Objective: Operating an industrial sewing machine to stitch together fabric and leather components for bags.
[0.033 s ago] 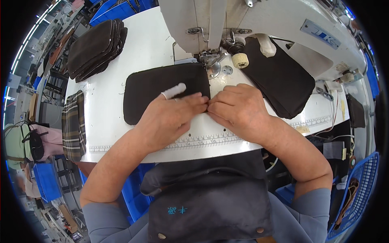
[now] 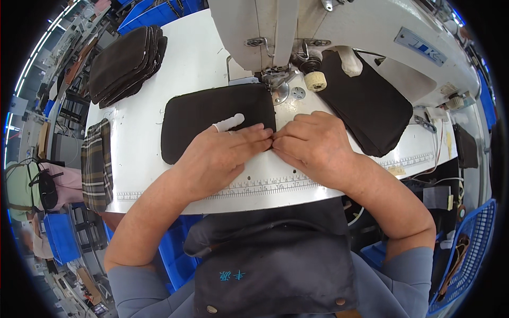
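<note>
White surface (image 2: 139, 172) carries the sewing machine (image 2: 371, 26). Dark fabric panel (image 2: 193, 116) lies flat, front-left of the machine's needle area; dark stack (image 2: 121, 63) farther left of it. Hands, front of machine, nearly meeting: left (image 2: 212, 156) spread flat on panel, right (image 2: 315, 139) pinching its right edge. White finger cover (image 2: 228, 123) on left.

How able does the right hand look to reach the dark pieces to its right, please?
Probably yes: the right hand is close to the dark pieces, whose near end lies uncovered, though it is busy with the dark panel.
</note>
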Demonstrator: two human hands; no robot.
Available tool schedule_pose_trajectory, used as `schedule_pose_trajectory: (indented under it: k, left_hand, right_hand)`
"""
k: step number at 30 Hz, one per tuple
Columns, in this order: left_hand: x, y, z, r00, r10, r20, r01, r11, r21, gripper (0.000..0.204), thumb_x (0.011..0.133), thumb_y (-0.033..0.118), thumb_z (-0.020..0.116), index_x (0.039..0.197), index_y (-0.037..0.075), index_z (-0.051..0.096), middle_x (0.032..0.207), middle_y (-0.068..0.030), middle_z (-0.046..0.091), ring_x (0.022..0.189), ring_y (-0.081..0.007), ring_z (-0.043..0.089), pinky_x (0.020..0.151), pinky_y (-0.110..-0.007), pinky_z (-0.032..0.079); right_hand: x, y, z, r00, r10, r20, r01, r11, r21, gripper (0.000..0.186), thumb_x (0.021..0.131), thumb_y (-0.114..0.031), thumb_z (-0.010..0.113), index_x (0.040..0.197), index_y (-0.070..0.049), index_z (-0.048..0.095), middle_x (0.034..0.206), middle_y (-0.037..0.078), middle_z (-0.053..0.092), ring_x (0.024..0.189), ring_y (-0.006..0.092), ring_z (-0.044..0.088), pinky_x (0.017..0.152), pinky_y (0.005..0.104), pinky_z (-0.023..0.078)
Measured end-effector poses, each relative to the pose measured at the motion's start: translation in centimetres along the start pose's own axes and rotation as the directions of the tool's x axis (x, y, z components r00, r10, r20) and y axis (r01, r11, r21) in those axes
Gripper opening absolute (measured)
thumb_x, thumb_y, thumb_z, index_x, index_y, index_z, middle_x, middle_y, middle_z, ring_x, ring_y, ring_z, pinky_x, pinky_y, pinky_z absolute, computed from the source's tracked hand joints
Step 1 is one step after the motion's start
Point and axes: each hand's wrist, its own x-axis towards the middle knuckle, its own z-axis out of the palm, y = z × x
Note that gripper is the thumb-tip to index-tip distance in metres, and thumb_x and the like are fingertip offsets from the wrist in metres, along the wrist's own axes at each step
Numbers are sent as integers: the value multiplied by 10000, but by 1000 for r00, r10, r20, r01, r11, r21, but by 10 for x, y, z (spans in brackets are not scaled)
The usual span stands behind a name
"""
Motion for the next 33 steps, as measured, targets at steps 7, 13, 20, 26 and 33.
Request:
schedule_pose_trajectory:
  k: [7,13,20,26,33]
  left_hand:
    - [-1,-16,-3,979,71,190,-93,990,109,560,861,-46,567,1378,128,691,1453,-30,662,1414,-165,565,1141,-388,421]
    - [15,-33,-3,982,19,186,-36,995,93,570,851,-69,556,1361,133,710,1447,-39,666,1411,-160,568,1072,-386,463]
    - [30,-56,6,996,45,82,-57,986,157,556,830,-85,582,1324,115,738,1364,-62,714,1361,-185,612,967,-361,520]
    - [41,-51,11,1000,-25,4,24,978,208,488,859,-56,568,1301,67,736,1319,-134,723,1244,-244,684,993,-395,549]
    - [58,8,6,978,-206,31,172,881,441,425,899,159,566,1215,-78,722,1268,-210,725,1078,-303,729,930,-438,557]
  right_hand:
    - [4,4,-6,998,32,45,-35,997,72,144,767,-91,805,905,-82,766,930,14,748,792,203,702,657,345,535]
    - [14,18,-2,999,52,17,-52,999,8,191,780,-71,778,970,-59,765,1025,49,734,840,242,720,700,371,562]
    - [13,23,8,984,177,12,-175,982,-67,262,853,-104,757,1112,-68,756,1076,58,662,803,242,696,690,397,560]
    - [8,24,11,977,210,27,-206,972,-113,333,911,-173,732,1232,-88,712,1109,62,612,766,253,662,679,406,541]
    - [7,25,12,973,231,-23,-232,971,-57,311,857,-177,758,1147,-69,735,992,113,649,880,318,656,730,439,540]
